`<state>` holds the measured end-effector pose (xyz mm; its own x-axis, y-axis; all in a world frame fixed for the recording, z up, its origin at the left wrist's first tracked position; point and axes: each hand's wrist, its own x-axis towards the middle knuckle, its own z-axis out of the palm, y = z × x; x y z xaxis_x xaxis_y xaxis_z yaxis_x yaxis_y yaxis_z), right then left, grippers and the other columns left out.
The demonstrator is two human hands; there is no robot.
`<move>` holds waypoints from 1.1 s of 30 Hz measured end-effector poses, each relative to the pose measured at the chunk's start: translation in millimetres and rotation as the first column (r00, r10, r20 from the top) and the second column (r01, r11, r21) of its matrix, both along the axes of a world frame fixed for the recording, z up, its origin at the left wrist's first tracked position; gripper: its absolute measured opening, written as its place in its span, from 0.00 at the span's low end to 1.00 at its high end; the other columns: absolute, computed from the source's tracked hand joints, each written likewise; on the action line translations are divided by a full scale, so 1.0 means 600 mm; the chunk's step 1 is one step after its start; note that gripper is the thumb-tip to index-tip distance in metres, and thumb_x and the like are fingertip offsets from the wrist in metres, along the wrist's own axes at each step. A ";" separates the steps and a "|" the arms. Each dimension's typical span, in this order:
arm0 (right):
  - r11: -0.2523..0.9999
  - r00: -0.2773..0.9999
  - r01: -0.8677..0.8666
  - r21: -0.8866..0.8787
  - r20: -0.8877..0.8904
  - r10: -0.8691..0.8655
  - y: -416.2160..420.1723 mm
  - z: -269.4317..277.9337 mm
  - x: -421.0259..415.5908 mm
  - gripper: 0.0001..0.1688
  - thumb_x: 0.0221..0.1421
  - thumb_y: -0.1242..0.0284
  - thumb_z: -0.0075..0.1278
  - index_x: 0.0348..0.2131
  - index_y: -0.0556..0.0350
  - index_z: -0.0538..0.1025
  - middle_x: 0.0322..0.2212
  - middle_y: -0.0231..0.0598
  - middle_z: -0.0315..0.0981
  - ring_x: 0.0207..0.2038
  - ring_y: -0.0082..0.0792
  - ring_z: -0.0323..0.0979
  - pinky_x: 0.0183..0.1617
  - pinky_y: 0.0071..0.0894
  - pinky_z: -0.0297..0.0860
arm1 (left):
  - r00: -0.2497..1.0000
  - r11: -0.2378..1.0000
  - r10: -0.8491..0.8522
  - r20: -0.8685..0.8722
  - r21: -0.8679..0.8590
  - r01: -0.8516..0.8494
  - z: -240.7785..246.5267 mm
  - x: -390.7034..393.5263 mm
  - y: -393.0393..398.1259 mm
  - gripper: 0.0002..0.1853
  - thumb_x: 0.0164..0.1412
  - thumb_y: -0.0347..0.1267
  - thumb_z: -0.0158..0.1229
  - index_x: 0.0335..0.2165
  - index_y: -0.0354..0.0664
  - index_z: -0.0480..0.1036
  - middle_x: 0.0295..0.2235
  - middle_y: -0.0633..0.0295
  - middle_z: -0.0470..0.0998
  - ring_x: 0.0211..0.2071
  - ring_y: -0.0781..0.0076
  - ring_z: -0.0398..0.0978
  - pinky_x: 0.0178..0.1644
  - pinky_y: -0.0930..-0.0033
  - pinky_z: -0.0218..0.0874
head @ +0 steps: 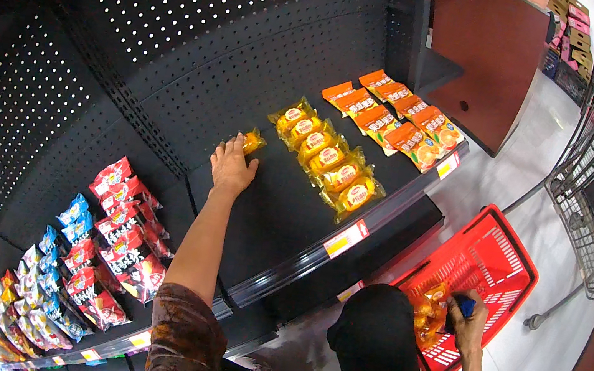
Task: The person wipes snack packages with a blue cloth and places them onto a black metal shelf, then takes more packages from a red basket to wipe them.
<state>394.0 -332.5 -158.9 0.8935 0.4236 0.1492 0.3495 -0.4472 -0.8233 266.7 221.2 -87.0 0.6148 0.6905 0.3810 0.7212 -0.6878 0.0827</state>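
Note:
On the black shelf, my left hand [232,166] rests its fingers over a yellow wrapped cake [252,142] near the perforated back panel. To its right runs a slanting row of similar yellow wrapped cakes [328,157]. My right hand [467,322] is closed around the dark blue handle [465,306] of a red plastic shopping basket [516,243]. More yellow-orange wrapped cakes [430,314] lie inside the basket, beside that hand.
Orange snack packets [382,126] lie in rows at the shelf's right end. Red snack bags [126,252] and blue bags [75,214] stand at the left. Price labels [345,238] line the shelf edge. A metal shopping cart [593,191] stands on the right, near a brown panel [481,51].

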 end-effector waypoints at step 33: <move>0.437 0.661 -0.676 0.594 0.227 0.715 0.396 0.244 -0.264 0.21 0.65 0.70 0.44 0.55 0.58 0.68 0.54 0.45 0.67 0.58 0.40 0.63 0.64 0.37 0.54 | 0.410 0.188 0.450 0.793 -0.533 0.825 0.076 -0.295 -0.412 0.27 0.61 0.37 0.59 0.56 0.39 0.65 0.48 0.57 0.74 0.47 0.63 0.75 0.46 0.57 0.73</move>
<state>235.4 -95.2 -12.7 0.3529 0.7425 0.5694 0.2653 0.5042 -0.8219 89.7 -26.2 -41.6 0.6735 0.7392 0.0076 -0.3040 0.2676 0.9143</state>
